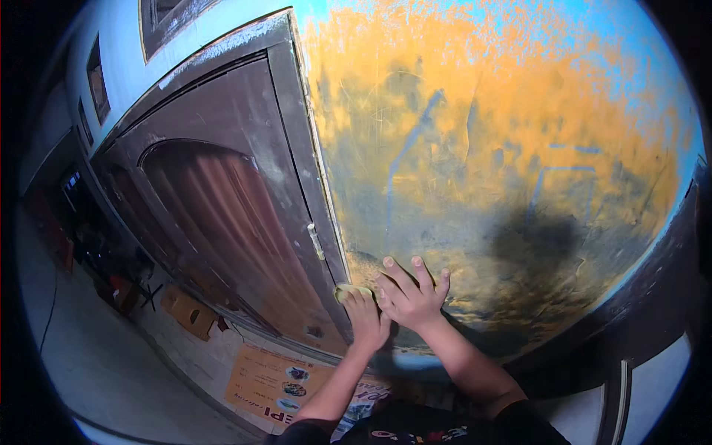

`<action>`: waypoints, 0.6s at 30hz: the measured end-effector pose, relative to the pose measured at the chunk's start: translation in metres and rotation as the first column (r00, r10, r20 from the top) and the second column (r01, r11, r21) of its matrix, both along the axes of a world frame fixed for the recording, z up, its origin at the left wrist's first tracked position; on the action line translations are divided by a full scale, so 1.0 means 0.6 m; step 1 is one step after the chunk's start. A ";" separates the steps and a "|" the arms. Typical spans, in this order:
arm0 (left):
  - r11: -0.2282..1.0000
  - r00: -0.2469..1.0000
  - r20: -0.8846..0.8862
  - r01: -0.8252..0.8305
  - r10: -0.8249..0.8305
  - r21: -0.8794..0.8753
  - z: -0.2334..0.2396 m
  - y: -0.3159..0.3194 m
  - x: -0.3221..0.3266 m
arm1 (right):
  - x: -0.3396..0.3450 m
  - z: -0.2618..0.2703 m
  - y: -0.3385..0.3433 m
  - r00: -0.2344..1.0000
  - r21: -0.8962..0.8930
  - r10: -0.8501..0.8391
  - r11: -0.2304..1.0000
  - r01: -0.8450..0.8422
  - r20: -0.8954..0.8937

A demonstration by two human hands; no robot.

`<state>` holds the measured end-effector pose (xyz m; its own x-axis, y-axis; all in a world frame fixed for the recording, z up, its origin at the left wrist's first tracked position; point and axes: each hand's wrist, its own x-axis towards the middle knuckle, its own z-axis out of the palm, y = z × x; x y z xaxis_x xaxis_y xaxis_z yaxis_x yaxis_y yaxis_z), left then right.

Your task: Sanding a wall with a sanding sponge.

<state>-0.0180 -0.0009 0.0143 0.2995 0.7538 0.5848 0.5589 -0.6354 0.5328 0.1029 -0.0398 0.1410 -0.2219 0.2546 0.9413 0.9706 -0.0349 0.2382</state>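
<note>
My left hand (366, 324) presses a pale yellow-green pad (338, 292) against the edge where the brown wooden door frame (327, 236) meets the wall. Its fingers cover most of the pad, so I cannot tell whether it is a sponge or folded sandpaper. Just to the right, my right hand (413, 300) lies against the painted wall (500, 122) with its fingers spread and nothing held. The wall shows worn orange and grey patches, with light blue paint along its upper and right edges and some blue lines drawn on it.
A brown door with a curtained glass panel (222, 200) stands left, with a hinge (316, 242) on its edge. A printed banner (261, 384) bearing writing lies on the floor below. Farther left is an orange-brown plastic stool (189, 312). Dark trim (639, 289) borders the wall at right.
</note>
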 end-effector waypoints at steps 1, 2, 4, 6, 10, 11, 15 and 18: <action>0.999 0.998 -0.047 0.048 -0.047 0.009 -0.010 -0.017 -0.003 | 0.001 -0.002 0.003 1.000 0.011 0.005 1.000 -0.005 -0.002; 0.999 0.998 -0.052 0.048 -0.047 0.023 -0.017 -0.020 -0.002 | 0.002 -0.004 0.005 1.000 0.012 0.007 1.000 -0.007 -0.001; 0.998 0.997 -0.055 0.058 -0.056 0.033 -0.006 -0.028 0.002 | 0.004 -0.005 -0.001 1.000 0.009 -0.001 1.000 0.001 0.002; 0.998 0.999 -0.032 0.036 -0.034 0.059 0.019 -0.009 0.000 | 0.006 -0.001 0.000 1.000 0.016 -0.020 1.000 0.020 0.010; 0.974 0.985 0.172 -0.006 -0.034 0.227 0.056 0.024 0.002 | 0.000 0.000 -0.002 1.000 -0.019 -0.016 1.000 0.016 0.007; 0.973 0.984 0.174 0.000 -0.041 0.232 0.048 0.019 0.007 | 0.002 0.001 -0.004 1.000 -0.013 -0.023 1.000 0.023 0.009; 0.992 0.998 -0.031 0.052 -0.048 0.118 0.030 -0.014 0.001 | -0.001 0.012 -0.017 1.000 -0.125 0.009 0.992 -0.012 -0.022; 0.980 0.997 -0.072 0.041 -0.027 0.194 0.113 0.004 0.008 | 0.016 0.054 -0.025 0.999 -0.207 -0.006 0.978 -0.003 -0.042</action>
<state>-0.0130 0.0014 0.0821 0.3675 0.6160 0.6967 0.5659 -0.7426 0.3581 0.1123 -0.0547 0.1733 -0.1826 0.4449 0.8768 0.9799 0.0095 0.1993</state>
